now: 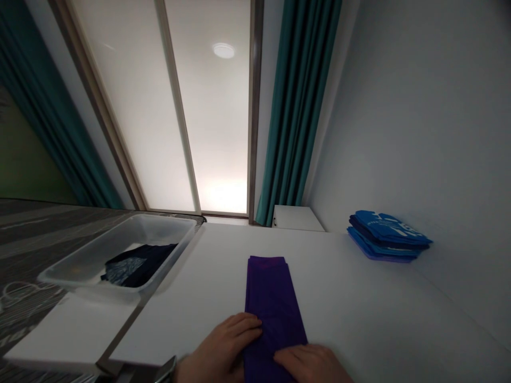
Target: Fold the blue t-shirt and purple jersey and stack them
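A purple cloth (271, 298), folded into a long narrow strip, lies on the white table (359, 308) and runs away from me. My left hand (223, 346) rests on the strip's near left edge, its fingers curled onto the fabric. My right hand (311, 364) lies on the near right end, fingers pressed flat together on the cloth. Both hands are at the bottom of the view and partly cut off.
A clear plastic bin (99, 255) with dark blue garments (136, 266) inside stands at the table's left. A stack of folded blue clothes (385, 236) sits at the right by the wall. Teal curtains (295, 106) and a frosted window lie ahead.
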Tool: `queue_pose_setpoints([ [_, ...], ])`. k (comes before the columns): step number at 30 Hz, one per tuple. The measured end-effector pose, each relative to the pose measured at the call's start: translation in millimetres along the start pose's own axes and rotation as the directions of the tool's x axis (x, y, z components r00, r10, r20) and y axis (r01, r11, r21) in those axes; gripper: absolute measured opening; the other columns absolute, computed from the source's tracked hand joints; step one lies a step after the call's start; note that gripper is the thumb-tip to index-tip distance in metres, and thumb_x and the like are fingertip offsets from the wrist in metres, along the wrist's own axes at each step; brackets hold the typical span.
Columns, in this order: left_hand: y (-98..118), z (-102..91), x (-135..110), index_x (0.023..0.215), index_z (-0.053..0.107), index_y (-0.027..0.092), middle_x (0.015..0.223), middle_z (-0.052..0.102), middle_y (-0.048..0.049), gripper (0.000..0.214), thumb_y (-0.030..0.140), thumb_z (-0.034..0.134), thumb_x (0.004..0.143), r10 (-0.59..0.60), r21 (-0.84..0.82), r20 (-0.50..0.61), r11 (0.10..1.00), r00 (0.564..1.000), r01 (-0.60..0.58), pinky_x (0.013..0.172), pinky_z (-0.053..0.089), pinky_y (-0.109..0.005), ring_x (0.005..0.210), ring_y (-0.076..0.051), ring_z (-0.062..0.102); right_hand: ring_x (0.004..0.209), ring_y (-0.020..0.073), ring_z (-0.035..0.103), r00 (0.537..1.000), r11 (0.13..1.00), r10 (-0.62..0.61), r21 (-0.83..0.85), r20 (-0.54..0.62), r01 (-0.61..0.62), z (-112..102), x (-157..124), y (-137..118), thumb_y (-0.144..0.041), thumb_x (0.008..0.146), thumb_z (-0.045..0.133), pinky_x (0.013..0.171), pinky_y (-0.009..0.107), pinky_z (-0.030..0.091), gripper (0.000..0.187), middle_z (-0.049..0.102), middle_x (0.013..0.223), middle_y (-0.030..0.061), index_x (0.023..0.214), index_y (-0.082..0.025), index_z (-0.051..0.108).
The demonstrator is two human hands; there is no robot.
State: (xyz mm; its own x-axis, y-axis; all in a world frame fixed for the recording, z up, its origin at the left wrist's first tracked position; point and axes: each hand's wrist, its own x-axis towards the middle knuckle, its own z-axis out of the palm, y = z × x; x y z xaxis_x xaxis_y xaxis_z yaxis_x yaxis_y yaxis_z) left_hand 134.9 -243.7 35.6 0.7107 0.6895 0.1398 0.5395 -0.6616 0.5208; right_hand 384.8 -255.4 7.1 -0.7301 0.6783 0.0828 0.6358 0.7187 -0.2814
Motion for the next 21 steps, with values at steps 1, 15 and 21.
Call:
queue_pose_setpoints([
  [1,0.1,-0.3,1.0,0.126,0.059,0.026,0.128,0.063,-0.0056,0.047,0.014,0.060,0.080,-0.042,-0.047,-0.037,0.998,0.998,0.040,0.105,0.042,-0.038,0.118,-0.023,0.056,0.076,0.0199,0.072,0.996,0.997,0.055,0.055,0.065,-0.058,-20.6,3.8,-3.3,-0.024,0.088,0.056,0.065,0.025,0.051,0.019,0.076,0.091,0.0000,0.103,-0.027,0.067],
  [15,-41.2,35.7,5.9,0.134,0.045,0.022,0.092,0.066,-0.0042,0.052,0.017,0.056,0.083,-0.497,-0.399,-0.266,0.837,0.826,0.376,0.084,0.047,-0.035,0.087,-0.021,0.061,0.077,0.0182,0.063,0.838,0.967,0.148,0.101,0.525,-0.235,-98.5,182.4,98.6,-0.026,0.082,0.058,0.066,0.026,0.044,0.024,0.073,0.091,0.0054,0.099,-0.015,0.071],
  [21,-36.6,30.5,6.5,0.105,0.067,0.023,0.089,0.066,-0.0062,0.029,0.014,0.056,0.080,-0.435,-0.222,-0.267,0.896,0.860,0.384,0.079,0.048,-0.035,0.087,-0.023,0.060,0.070,0.0156,0.058,0.831,0.972,0.152,0.070,0.535,-0.223,-66.5,200.1,116.5,-0.028,0.085,0.054,0.062,0.025,0.041,0.026,0.071,0.084,0.0041,0.098,-0.014,0.071],
])
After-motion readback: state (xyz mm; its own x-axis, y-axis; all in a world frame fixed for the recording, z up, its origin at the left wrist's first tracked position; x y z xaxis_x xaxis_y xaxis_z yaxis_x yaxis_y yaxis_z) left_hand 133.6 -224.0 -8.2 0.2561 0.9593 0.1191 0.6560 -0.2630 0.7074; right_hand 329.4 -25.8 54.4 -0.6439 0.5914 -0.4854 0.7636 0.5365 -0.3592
